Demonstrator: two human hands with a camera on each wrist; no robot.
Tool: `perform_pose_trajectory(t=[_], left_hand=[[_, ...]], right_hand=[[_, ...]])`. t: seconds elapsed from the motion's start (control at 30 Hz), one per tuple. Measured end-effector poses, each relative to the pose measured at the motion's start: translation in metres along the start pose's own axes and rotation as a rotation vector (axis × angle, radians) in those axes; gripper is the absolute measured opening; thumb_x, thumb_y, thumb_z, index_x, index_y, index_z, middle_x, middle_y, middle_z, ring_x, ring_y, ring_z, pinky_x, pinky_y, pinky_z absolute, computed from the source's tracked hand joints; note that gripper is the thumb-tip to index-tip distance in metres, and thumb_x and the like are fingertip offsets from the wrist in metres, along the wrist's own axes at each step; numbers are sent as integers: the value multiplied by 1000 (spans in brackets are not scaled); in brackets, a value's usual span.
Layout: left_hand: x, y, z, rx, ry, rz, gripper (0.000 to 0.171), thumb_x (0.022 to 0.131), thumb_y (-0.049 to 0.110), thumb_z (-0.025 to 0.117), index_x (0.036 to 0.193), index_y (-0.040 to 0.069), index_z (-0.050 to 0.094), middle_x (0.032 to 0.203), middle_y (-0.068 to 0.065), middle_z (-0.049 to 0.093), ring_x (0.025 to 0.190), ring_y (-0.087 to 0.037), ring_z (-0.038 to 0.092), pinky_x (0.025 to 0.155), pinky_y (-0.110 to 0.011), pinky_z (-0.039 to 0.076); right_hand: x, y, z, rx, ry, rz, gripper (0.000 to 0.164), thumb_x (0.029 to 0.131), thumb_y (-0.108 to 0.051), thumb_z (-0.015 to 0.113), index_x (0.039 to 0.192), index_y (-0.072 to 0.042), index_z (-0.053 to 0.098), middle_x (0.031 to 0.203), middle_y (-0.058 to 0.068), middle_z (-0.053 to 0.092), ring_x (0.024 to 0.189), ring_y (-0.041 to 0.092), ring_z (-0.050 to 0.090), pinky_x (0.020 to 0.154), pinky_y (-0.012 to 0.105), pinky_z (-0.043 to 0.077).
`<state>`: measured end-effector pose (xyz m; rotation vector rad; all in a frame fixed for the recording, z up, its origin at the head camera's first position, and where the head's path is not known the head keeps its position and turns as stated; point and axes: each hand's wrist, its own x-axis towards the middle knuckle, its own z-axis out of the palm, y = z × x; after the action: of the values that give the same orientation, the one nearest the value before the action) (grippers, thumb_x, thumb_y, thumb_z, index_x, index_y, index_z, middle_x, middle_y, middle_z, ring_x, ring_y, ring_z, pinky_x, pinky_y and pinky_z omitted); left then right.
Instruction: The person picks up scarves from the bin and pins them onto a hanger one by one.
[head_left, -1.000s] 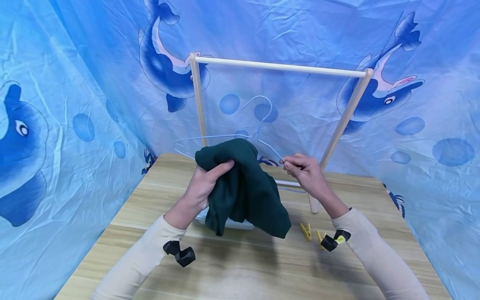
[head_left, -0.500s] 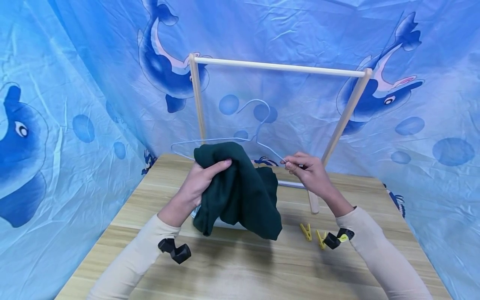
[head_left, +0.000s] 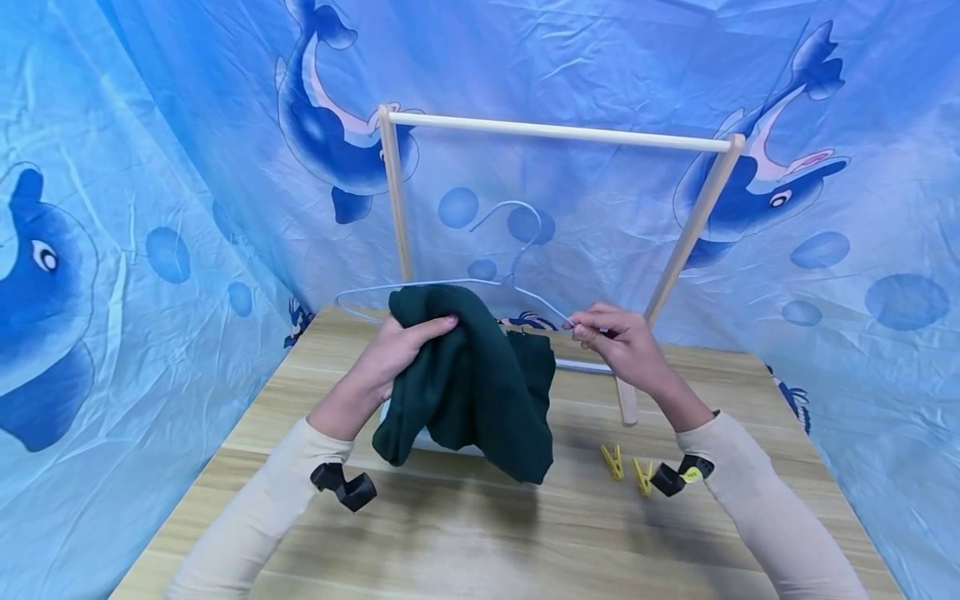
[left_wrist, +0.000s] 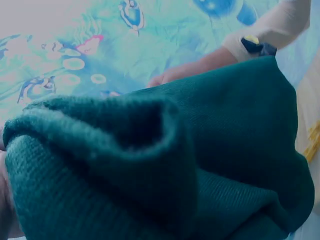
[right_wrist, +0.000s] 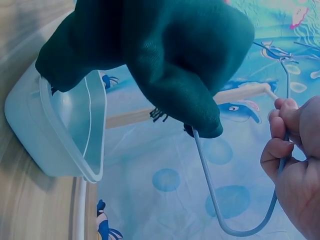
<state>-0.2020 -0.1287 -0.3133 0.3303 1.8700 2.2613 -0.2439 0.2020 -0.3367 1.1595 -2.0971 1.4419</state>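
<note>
My left hand (head_left: 397, 354) grips a bunched dark green knitted cloth (head_left: 487, 375), thumb on top, its other fingers mostly hidden under the folds. With thumb and fingertips, my right hand (head_left: 618, 342) pinches the right arm of a pale blue wire hanger (head_left: 510, 279). The hanger's hook points up, and its left end sticks out behind the cloth. In the right wrist view the hanger's lower bar (right_wrist: 205, 172) runs into the cloth's edge; whether the cloth wraps it or lies in front cannot be told. Folds of the cloth fill most of the left wrist view.
A pale plastic tub (right_wrist: 42, 135) stands on the wooden table (head_left: 315, 517) below the cloth, largely covered in the head view. Behind is a wooden rack with a white top rail (head_left: 558, 130). Two yellow clothespins (head_left: 612, 461) (head_left: 643, 477) lie right. Blue dolphin-print curtain surrounds the table.
My left hand and the cloth have shifted left, the cloth's hanging end swinging left. The hanger has dropped slightly and moved a little left. My right hand keeps its pinch, almost in place.
</note>
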Motion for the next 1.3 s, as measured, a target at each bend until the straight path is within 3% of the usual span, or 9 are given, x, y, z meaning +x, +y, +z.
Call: perform_pose_trajectory(t=[0.1,0.27,0.5,0.63,0.77,0.9,1.0,1.1,1.3], left_hand=[[2,0,-6,22,39,-12,14,101,18,65,114,13,64,111,-1,67,96,-14,68,89,-27,56],[3,-2,-9,-4,21,-3,11,102,16,63,112,15,66,110,0,69,97,-14,68,90,-27,55],[8,-5,-3,-142,40,11,8,103,15,59,104,18,67,102,3,68,91,-10,67,87,-23,55],[10,-7,1,-255,66,-25,9,104,17,59,101,18,67,100,3,68,90,-9,67,86,-22,55],[12,-10,4,-277,99,-67,7,103,19,61,102,15,66,101,2,68,90,-10,68,86,-22,55],[15,-7,0,-192,136,-108,14,102,21,64,112,11,62,108,-1,67,93,-11,69,88,-25,56],[19,-3,-7,-49,169,-147,30,101,26,66,123,8,58,119,-4,62,101,-14,66,93,-28,55],[23,0,-16,121,192,-176,44,100,29,67,134,6,54,132,-8,56,111,-19,60,100,-32,49],[26,2,-29,362,196,-125,44,100,25,67,133,-1,55,134,-16,55,118,-27,55,107,-40,43]], right_hand=[[0,1,0,-4,-2,-7,18,95,15,60,104,10,74,85,14,64,69,12,51,55,22,42],[-1,3,2,-25,-24,8,16,94,14,61,102,10,74,84,13,65,70,12,51,56,22,42],[1,6,10,2,-67,54,18,96,12,60,106,9,75,88,11,66,71,15,55,57,22,47],[1,8,15,48,-78,96,17,98,8,60,108,9,74,85,8,63,69,14,53,56,24,45],[0,6,19,76,-82,113,17,99,7,59,107,10,74,84,6,62,68,12,52,55,24,45],[-1,5,20,97,-93,74,17,98,10,59,106,12,73,84,12,62,70,11,54,55,25,46],[-1,3,20,111,-99,42,17,97,11,59,106,11,73,83,17,61,68,11,52,52,26,44],[0,3,19,122,-105,28,18,97,11,59,106,9,74,82,12,62,66,11,51,51,26,42],[1,1,16,143,-133,31,19,97,12,59,107,8,74,85,6,64,66,12,50,52,26,42]])
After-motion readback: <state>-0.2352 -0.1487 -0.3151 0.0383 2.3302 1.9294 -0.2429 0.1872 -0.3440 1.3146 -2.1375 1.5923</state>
